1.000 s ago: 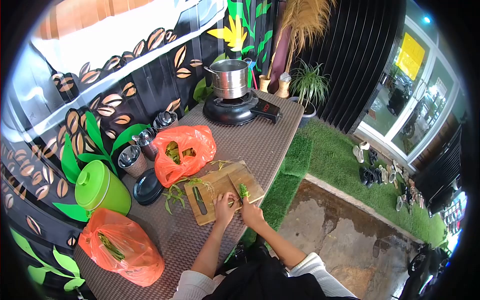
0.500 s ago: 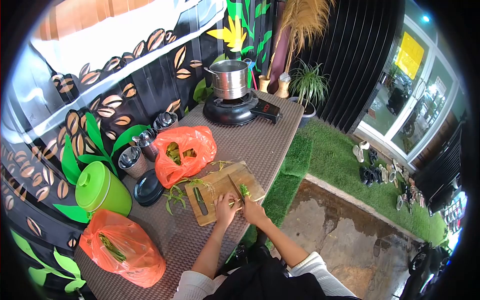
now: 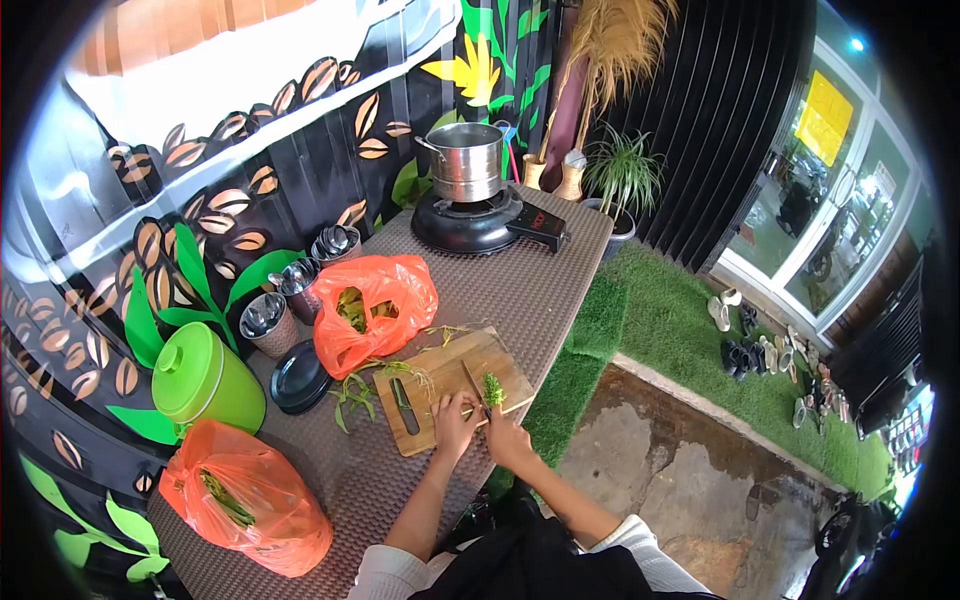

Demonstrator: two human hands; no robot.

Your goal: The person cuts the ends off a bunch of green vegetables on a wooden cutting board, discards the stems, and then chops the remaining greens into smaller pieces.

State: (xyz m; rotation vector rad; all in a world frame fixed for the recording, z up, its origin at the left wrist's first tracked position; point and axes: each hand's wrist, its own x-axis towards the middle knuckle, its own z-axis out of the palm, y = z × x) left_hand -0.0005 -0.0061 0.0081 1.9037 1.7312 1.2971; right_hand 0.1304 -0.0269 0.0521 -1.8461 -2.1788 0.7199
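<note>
Delta over the last second is small. The whole view shifts a touch, which looks like head movement, not the scene.

- Right hand (image 3: 507,437) stays at the near right corner of the cutting board (image 3: 440,358), fingers closed round the handle of the knife (image 3: 471,381). The blade runs away from the body across the board and its angle changes only slightly between frames. That reads as short chopping strokes in place, not a reposition.
- Left hand (image 3: 455,418) stays just left of the blade, fingers curled down and pinning a thin green stalk (image 3: 472,408) flat on the board. Fingertips are close to the edge.
- The chopped greens (image 3: 492,388) sit in a small pile just right of the blade. Pile size shows no clear change.
- The board has not moved on the tabletop (image 3: 520,290).

Nearby, loose stalks (image 3: 352,392) lie at the board's far left corner, touching the open orange bag (image 3: 390,295).

Judgement: the cutting is mid-stalk and steady. Most of the greens are uncut.
</note>
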